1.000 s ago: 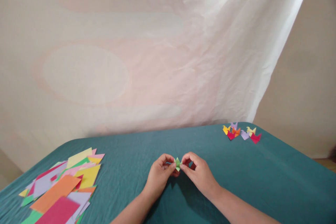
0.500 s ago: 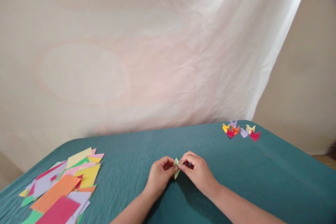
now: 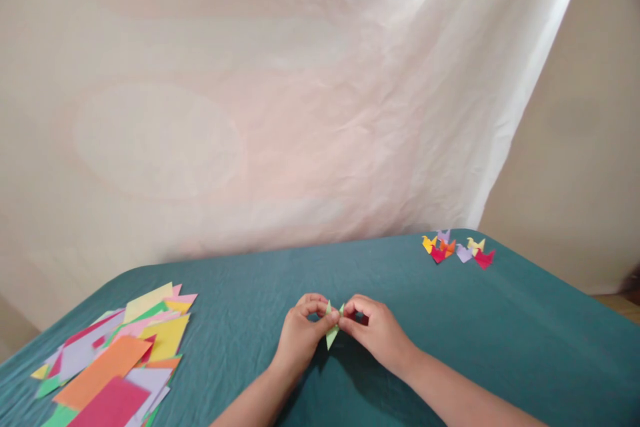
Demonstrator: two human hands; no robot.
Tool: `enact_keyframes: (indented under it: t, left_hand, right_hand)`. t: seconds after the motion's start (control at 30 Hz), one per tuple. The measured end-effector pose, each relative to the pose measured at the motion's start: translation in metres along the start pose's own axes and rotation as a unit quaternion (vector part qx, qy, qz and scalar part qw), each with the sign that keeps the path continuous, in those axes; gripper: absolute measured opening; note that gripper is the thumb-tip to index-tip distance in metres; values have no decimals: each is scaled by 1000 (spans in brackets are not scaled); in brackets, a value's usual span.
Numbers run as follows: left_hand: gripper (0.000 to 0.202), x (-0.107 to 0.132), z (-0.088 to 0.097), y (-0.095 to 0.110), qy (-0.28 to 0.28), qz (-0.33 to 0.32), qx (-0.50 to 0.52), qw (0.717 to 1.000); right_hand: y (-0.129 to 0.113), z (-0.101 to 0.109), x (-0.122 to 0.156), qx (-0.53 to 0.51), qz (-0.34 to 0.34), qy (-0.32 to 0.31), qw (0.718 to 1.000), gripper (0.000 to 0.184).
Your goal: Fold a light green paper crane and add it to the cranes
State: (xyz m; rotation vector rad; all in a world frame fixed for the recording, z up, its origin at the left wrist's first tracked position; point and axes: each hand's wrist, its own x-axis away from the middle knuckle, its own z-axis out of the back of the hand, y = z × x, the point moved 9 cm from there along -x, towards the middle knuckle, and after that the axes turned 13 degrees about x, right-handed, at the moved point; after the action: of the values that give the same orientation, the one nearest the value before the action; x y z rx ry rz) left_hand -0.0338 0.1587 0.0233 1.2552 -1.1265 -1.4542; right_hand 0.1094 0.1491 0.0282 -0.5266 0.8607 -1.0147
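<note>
A small folded piece of light green paper point(image 3: 331, 337) is pinched between both hands, just above the table. My left hand point(image 3: 303, 332) grips its left side between thumb and fingers. My right hand point(image 3: 376, 329) pinches its right edge, near a point that sticks up. One tip of the paper points down toward me, and two tips show at the top. The fingers cover its middle.
A loose pile of coloured paper sheets point(image 3: 103, 368) lies on the left of the green-covered table point(image 3: 240, 320). Several small folded paper birds point(image 3: 464, 252) stand at the far right. A pale cloth point(image 3: 300, 147) hangs behind the table.
The green paper has turned a little in my fingers, and its lower tip shows more. A point now stands up by my right fingertips. Both hands stay nearly in place.
</note>
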Motion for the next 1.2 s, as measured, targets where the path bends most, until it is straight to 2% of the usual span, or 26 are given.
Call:
enact_keyframes:
  t: [0.07,0.23,0.67,0.87,1.2]
  left_hand:
    - [23,0,2,-1,1,26,28,999]
    - [30,4,-13,-16,-65,132,123,981]
    - [33,7,-21,-23,-99,160,177,966]
    - [35,7,-21,-19,-90,153,155,972]
    - [32,3,-15,-13,-78,107,69,989]
  right_hand:
    - [6,1,-1,-55,-33,-18,998,16]
    - [22,-6,-3,-164,-95,-63,980,26]
    - [19,-14,-1,-262,-96,-81,957,25]
    - [14,-12,0,-239,-86,-90,963,23]
    - [3,1,-3,-79,-29,-42,996,9]
